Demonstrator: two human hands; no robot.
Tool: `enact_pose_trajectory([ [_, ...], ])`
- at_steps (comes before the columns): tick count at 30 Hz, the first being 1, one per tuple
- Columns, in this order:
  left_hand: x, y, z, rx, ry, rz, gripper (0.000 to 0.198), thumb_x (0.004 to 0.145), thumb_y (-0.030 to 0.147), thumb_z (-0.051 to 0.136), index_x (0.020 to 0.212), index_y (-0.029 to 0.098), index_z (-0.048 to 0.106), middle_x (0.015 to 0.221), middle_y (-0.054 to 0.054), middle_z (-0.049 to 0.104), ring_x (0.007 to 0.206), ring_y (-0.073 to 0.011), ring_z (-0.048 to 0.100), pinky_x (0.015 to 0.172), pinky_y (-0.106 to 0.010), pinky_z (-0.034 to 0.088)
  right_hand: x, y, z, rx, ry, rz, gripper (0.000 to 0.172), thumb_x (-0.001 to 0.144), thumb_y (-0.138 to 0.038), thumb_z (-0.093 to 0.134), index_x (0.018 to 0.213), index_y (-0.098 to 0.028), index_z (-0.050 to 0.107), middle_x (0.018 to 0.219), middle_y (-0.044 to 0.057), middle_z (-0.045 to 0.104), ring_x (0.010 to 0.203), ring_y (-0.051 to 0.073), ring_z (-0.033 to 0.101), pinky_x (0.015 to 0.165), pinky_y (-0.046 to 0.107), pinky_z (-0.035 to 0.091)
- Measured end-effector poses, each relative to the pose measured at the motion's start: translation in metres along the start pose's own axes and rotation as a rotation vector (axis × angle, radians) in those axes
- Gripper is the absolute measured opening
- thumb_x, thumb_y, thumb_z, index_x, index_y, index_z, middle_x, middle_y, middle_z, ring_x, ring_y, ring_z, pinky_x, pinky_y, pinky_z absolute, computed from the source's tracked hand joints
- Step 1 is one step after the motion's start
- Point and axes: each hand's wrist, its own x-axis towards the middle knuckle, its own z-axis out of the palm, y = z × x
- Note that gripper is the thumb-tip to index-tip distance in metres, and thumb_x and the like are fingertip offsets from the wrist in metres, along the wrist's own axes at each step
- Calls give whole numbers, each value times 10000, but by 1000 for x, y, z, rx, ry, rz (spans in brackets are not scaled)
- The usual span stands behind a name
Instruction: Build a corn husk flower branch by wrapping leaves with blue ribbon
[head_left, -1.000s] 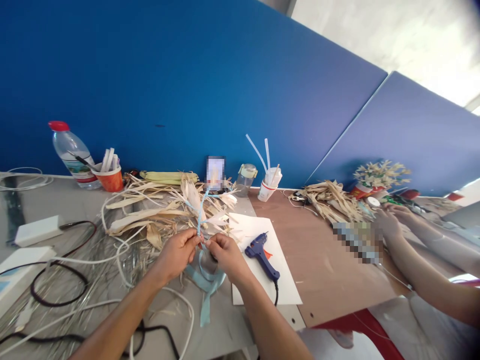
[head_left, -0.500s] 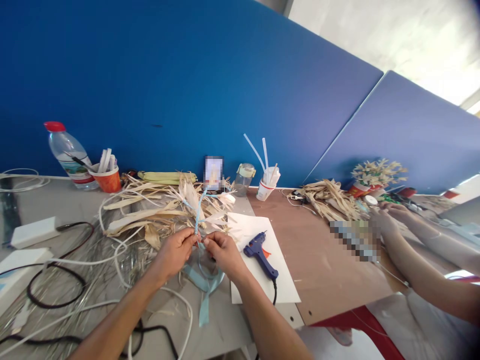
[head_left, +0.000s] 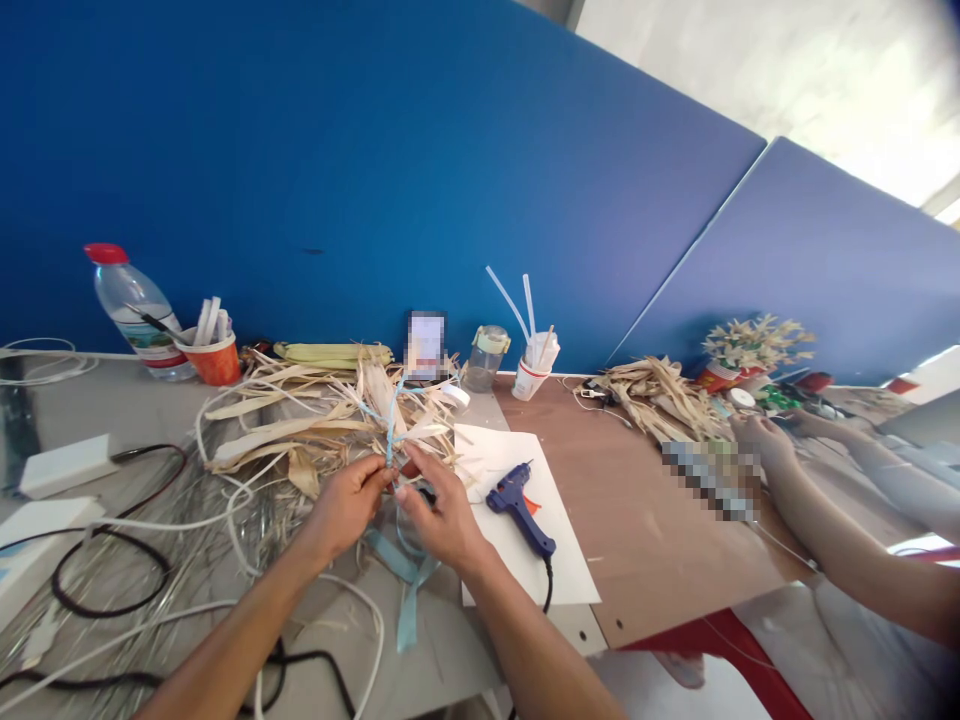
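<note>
My left hand pinches the lower end of a thin stem wrapped in light blue ribbon, which stands upright and branches at the top. My right hand is close beside that end, thumb and forefinger apart; whether a fingertip touches the stem I cannot tell. A loose light blue ribbon tail hangs below and between my hands onto the table. Dried corn husks lie in a heap behind the stem.
A blue glue gun rests on white paper to the right. Cables and thin wires cover the left side. Behind stand a bottle, an orange cup, a phone, a jar and a straw cup. A co-worker's arms are at far right.
My right hand's thumb and forefinger have spread apart from their pinch by the stem. My left hand still pinches the stem, nearly unmoved. The co-worker's hands have shifted slightly.
</note>
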Motion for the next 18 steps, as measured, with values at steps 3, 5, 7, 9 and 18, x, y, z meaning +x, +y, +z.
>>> enact_pose_trajectory([
  [3,1,-3,-4,-34,7,6,273,771,458,510,707,193,525,441,90,336,406,-96,316,400,-207,234,0,-3,0,20,-30,-3,485,796,-249,570,1276,-211,512,1054,86,632,986,213,573,901,360,438],
  [5,2,-3,-9,-39,48,21,280,770,464,517,706,192,526,435,90,348,400,-95,324,402,-206,238,0,-5,1,61,-24,1,412,788,-241,580,1199,-213,580,1090,91,622,1022,216,564,906,355,437],
  [7,4,-2,-15,-30,108,36,283,768,468,525,716,189,536,420,88,365,399,-95,335,411,-205,247,1,-6,1,94,20,36,300,791,-222,568,1077,-204,654,1042,91,631,989,210,579,885,347,446],
  [9,5,0,-19,-41,158,50,287,763,470,532,728,186,543,413,86,380,396,-92,334,419,-205,253,3,-6,2,104,91,90,215,797,-204,544,947,-197,697,941,80,640,919,197,595,845,335,457],
  [18,8,0,-22,-94,175,72,312,746,497,510,674,194,509,409,92,353,383,-96,337,405,-203,228,28,-14,-27,227,358,435,247,771,-324,549,949,-173,630,808,38,657,725,167,590,699,302,472],
])
